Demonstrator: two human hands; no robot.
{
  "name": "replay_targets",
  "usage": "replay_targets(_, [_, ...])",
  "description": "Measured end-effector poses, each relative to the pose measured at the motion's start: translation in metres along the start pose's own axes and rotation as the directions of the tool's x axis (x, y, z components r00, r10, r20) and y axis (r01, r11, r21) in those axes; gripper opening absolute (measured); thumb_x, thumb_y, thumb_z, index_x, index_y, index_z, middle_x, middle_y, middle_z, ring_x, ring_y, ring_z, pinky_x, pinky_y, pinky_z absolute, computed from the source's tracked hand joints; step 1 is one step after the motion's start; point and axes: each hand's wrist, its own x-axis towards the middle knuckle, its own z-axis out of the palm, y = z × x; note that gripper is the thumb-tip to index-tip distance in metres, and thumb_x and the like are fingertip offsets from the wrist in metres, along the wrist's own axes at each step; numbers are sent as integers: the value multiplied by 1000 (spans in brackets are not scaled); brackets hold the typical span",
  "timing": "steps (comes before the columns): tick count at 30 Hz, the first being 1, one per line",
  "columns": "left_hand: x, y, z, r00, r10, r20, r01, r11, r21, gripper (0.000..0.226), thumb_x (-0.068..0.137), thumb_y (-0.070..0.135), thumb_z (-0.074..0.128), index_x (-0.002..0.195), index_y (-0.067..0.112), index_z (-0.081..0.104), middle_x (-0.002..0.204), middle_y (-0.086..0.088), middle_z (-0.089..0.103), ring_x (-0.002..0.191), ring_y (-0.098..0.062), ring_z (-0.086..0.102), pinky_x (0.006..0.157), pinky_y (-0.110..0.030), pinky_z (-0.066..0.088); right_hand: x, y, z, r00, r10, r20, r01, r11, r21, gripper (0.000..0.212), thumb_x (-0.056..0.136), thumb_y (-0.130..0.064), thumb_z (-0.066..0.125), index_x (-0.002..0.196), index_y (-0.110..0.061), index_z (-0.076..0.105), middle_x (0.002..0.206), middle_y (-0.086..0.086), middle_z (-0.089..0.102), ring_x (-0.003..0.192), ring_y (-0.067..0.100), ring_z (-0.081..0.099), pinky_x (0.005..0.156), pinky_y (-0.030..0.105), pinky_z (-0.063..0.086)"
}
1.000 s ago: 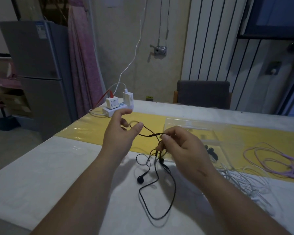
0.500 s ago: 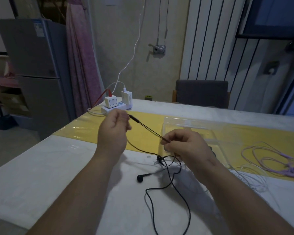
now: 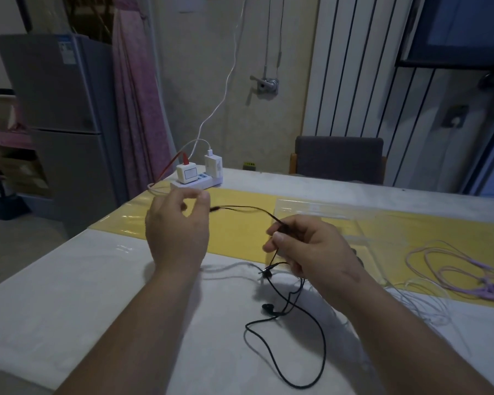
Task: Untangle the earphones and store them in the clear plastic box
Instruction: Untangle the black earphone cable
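Observation:
Black earphones (image 3: 295, 332) trail across the white table, with one earbud (image 3: 267, 308) lying below my right hand. My left hand (image 3: 180, 232) is raised over the yellow strip and holds one end of the black cable at its fingertips. My right hand (image 3: 314, 252) pinches the same cable further along. The cable runs almost straight between the two hands in the air. From my right hand the remaining cable drops in loose loops onto the table. The clear plastic box (image 3: 340, 208) stands open just behind my right hand, partly hidden by it.
Purple earphones (image 3: 454, 270) lie on the yellow strip at the right. A tangle of white cables (image 3: 414, 297) lies in front of them. A power strip with chargers (image 3: 197, 178) sits at the far left corner. A chair (image 3: 338, 161) stands behind the table.
My hands have drawn apart and the cable between them has pulled out into a line. The hanging loops have loosened and slid toward me.

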Motion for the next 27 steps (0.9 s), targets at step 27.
replay_targets(27, [-14, 5, 11, 876, 313, 367, -219, 936, -275, 18, 93, 28, 46, 84, 23, 60, 78, 14, 67, 80, -4, 58, 69, -25, 42, -4, -8, -1, 997, 52, 52, -48, 995, -82, 6, 86, -2, 66, 81, -5, 68, 69, 10, 71, 40, -1, 50, 43, 8, 34])
